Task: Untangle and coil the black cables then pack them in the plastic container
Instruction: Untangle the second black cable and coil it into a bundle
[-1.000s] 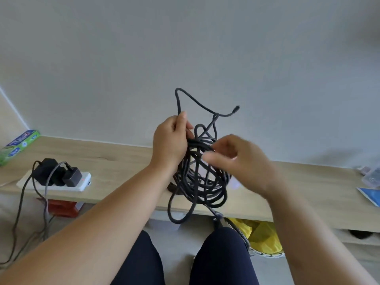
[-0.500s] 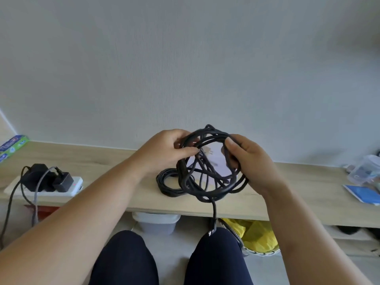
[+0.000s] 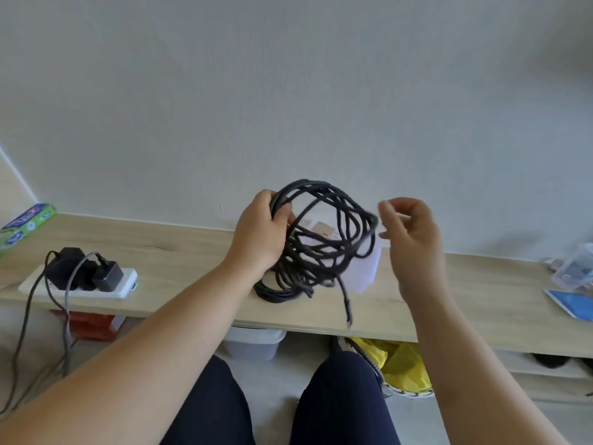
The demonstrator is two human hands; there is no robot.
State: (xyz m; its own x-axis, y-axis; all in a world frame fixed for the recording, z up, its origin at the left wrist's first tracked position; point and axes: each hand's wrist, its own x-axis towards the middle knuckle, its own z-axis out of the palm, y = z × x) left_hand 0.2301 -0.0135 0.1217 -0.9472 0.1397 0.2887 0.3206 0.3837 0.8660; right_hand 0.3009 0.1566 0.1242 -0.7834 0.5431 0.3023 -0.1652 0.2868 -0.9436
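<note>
I am seeing the left hand gripping one side of a loose bundle of thin black cable loops above the light wooden table. The right hand is hovering just beside the loops, fingers loosely curled and holding nothing. Behind, a second black cable coil is lying on the table, and the clear plastic container is sitting well apart at far right.

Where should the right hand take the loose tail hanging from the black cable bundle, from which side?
Probably pinch the dangling tail above its tip, coming from the right: it hangs clear below the cable bundle, while the left hand grips the bundle's left side and the right hand looks free.
</note>
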